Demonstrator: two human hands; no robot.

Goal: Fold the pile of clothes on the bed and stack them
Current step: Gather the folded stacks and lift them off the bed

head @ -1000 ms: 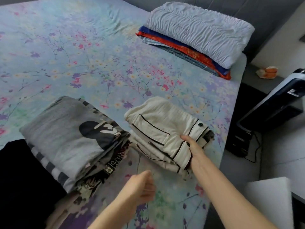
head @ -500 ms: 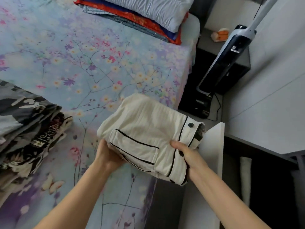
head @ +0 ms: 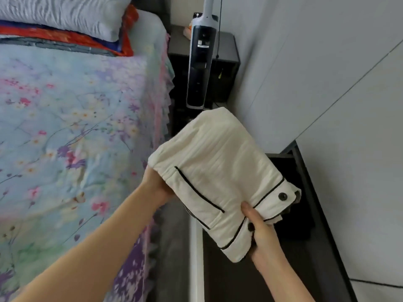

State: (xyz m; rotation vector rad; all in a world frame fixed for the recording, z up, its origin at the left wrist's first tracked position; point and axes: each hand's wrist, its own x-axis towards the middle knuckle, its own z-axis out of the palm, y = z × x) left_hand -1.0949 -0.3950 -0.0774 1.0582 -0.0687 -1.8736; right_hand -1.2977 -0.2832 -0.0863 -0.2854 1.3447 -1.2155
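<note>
Here's the folded cream garment [head: 218, 171], black piping along its seams and two black buttons at its right end, and it's up in the air, clear of the bed [head: 76, 127], just past the bed's right edge. The left hand [head: 157, 188] has the bundle's left end from below; its fingers are tucked out of sight under the cloth, so I can't tell whether they curl or lie flat. The right hand [head: 259, 232] clamps the buttoned end, thumb pressed down on top beside the piping, fingers wrapped underneath. The garment is tilted, its far corner higher than the end by the right hand. Below it sits a dark open compartment [head: 305, 214], with a white door edge [head: 196, 258] standing between that opening and the bed's side. White panels [head: 327, 83] fill the right of the view. Over on the bed, the floral sheet is rumpled, and at the head end a grey-white pillow [head: 61, 16] lies on top of stacked red and blue bedding [head: 65, 34]. Beyond the bed's far right corner, an upright vacuum cleaner [head: 201, 62] stands in front of a dark nightstand [head: 226, 51].
</note>
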